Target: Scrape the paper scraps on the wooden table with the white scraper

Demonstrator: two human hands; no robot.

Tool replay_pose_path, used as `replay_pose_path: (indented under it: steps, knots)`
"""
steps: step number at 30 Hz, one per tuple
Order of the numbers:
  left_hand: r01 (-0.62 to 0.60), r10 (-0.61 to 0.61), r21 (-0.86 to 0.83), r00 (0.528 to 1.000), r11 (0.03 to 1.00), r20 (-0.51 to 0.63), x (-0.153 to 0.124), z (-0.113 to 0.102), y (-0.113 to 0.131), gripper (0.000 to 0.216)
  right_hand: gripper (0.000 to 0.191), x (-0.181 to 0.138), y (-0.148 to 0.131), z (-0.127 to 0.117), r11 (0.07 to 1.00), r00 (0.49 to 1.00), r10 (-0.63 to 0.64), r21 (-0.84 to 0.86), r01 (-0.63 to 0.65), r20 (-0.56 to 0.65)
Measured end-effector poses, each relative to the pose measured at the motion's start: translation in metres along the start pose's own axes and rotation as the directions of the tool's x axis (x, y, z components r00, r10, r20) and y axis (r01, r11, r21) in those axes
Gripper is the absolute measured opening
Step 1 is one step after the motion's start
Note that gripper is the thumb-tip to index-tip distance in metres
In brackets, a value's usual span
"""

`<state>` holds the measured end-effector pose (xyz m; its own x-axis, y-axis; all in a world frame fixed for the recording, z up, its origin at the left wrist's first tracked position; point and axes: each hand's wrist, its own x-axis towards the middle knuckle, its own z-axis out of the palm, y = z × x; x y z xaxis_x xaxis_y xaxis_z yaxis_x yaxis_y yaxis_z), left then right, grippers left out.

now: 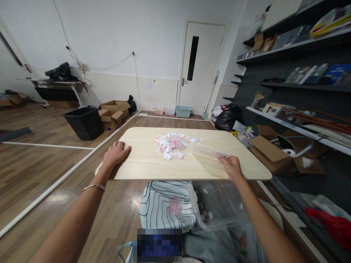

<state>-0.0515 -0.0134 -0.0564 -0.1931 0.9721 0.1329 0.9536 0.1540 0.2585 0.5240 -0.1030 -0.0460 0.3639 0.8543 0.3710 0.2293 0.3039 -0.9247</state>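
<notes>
A pile of small white and pink packets lies in the middle of a light wooden table. My right hand grips the near end of a clear plastic tray that rests on the table just right of the pile. My left hand rests on the table's left edge with its fingers curled, holding nothing that I can see. Below the table's front edge, a clear plastic bin with a few packets in it sits on my lap.
A black bin and open cardboard boxes stand on the floor at the left. Dark wall shelves with clutter run along the right, above boxes and a black bag. A white door is at the back.
</notes>
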Motion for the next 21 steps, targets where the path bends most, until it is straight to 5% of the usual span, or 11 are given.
replay_pose_path:
  steps: [6,12,21]
  knots:
    - [0.004,-0.004,-0.007,1.0,1.0,-0.009,-0.0002,-0.0026,0.0008,0.077,0.01,-0.0012,-0.0026,-0.0058,0.996,0.989,-0.026,-0.082,0.038,0.142]
    - [-0.008,0.007,0.015,1.0,1.0,0.022,-0.003,-0.0076,0.0035,0.081,0.025,-0.0037,-0.004,-0.0091,0.994,0.998,0.001,-0.109,0.007,0.071]
    - [0.008,-0.008,-0.014,1.0,1.0,0.001,-0.0018,-0.0093,0.0043,0.076,0.006,0.0017,-0.0015,-0.006,0.998,0.999,0.04,0.051,-0.04,0.007]
